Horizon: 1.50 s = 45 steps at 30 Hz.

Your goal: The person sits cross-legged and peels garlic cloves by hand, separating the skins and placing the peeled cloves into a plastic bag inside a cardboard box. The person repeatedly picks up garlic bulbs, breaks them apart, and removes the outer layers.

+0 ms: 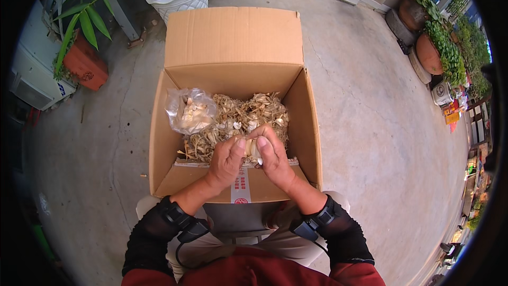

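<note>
Both hands meet over the near part of an open cardboard box. A pale garlic bulb is pinched between them, with my left hand on one side and my right hand on the other. The thumbs press on it from above, and the curled fingers hide much of the bulb. Beneath the hands lies a heap of dry garlic stalks and skins. A clear plastic bag holding loose garlic cloves rests in the box's far left corner.
The box stands in front of my knees, its far flap raised and a taped near flap sloping toward me. Concrete floor surrounds it. A white planter is just behind; a terracotta pot stands left, and several planters line the right.
</note>
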### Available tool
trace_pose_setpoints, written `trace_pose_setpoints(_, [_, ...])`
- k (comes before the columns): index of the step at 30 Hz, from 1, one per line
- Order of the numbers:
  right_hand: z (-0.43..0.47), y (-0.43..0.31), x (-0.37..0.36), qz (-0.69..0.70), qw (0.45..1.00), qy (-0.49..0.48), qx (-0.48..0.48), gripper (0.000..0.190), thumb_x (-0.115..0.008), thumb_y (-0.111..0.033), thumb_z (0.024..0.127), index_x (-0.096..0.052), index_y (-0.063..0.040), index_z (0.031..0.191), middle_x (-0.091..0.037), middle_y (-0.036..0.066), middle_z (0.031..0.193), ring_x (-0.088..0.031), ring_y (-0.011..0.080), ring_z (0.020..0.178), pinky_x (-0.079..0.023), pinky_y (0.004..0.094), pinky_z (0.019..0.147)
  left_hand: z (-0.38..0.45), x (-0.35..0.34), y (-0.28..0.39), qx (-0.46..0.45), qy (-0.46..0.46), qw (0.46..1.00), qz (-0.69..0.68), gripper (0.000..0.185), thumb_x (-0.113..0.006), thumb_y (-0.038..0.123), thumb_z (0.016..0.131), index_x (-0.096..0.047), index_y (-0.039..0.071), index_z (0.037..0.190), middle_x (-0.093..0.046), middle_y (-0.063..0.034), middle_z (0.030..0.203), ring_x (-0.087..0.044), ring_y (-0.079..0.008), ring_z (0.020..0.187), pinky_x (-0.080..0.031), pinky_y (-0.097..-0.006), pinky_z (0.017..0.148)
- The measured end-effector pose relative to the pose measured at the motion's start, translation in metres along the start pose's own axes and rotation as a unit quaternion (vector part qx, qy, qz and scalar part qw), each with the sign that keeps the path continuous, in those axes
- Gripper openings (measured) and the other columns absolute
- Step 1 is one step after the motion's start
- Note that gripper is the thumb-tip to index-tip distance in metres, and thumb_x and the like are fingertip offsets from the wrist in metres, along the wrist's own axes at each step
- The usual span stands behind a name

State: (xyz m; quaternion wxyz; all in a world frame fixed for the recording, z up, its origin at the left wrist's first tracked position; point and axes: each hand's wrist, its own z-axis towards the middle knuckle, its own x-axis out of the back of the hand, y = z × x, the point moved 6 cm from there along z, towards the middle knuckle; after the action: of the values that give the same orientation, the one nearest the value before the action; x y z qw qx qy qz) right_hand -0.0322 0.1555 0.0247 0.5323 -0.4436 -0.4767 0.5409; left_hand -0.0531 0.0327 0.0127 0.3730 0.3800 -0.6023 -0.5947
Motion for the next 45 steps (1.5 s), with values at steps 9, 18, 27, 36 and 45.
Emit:
trace_pose_setpoints(9, [0.003,0.001,0.004,0.305,0.926,-0.001,-0.222,0.045,-0.046,-0.046,0.096,-0.053,-0.008,0.12,-0.055,0.0,0.083,-0.04,0.0058,0.058,-0.032,0.02,0.049,0.008,0.004,-0.001,0.126,-0.076,0.934,-0.326,0.015,-0.047,0.015,0.091,-0.053,0.001,0.093,-0.056,-0.0082,0.072,-0.045,-0.009,0.046,-0.037,-0.0221,0.04])
trace_pose_setpoints(18, [-0.001,0.02,0.009,0.176,0.949,0.027,-0.262,0.036,-0.039,-0.048,0.098,-0.052,-0.015,0.103,-0.05,-0.002,0.078,-0.036,0.0062,0.055,-0.028,0.0196,0.048,0.014,0.017,-0.013,0.095,-0.025,0.986,-0.136,0.032,-0.046,0.034,0.098,-0.053,0.003,0.095,-0.054,-0.0051,0.07,-0.042,-0.006,0.044,-0.031,-0.0191,0.037])
trace_pose_setpoints(27, [0.002,0.02,0.012,0.243,0.941,0.001,-0.236,0.042,-0.039,-0.051,0.098,-0.053,-0.011,0.102,-0.054,0.0,0.077,-0.045,0.0068,0.061,-0.031,0.0192,0.047,0.011,0.005,-0.009,0.159,-0.088,0.951,-0.251,0.046,-0.037,0.046,0.1,-0.054,0.004,0.099,-0.062,-0.0146,0.071,-0.037,-0.0073,0.038,-0.028,-0.0189,0.035])
trace_pose_setpoints(36, [-0.003,0.024,0.004,0.202,0.948,-0.022,-0.245,0.042,-0.044,-0.052,0.096,-0.054,-0.011,0.098,-0.053,0.0,0.077,-0.046,0.0069,0.062,-0.033,0.0202,0.048,0.013,0.012,-0.012,0.114,-0.029,0.962,-0.245,0.039,-0.049,0.035,0.098,-0.061,-0.002,0.093,-0.058,-0.0054,0.074,-0.044,-0.0051,0.055,-0.032,-0.0163,0.045])
trace_pose_setpoints(45, [-0.006,0.031,0.008,0.107,0.951,-0.016,-0.29,0.032,-0.048,-0.044,0.096,-0.055,-0.012,0.098,-0.053,-0.002,0.08,-0.049,0.008,0.071,-0.042,0.0249,0.053,0.014,0.01,-0.005,0.124,-0.027,0.961,-0.247,0.03,-0.051,0.026,0.095,-0.062,-0.002,0.1,-0.057,-0.0052,0.071,-0.043,-0.0047,0.055,-0.03,-0.0164,0.046])
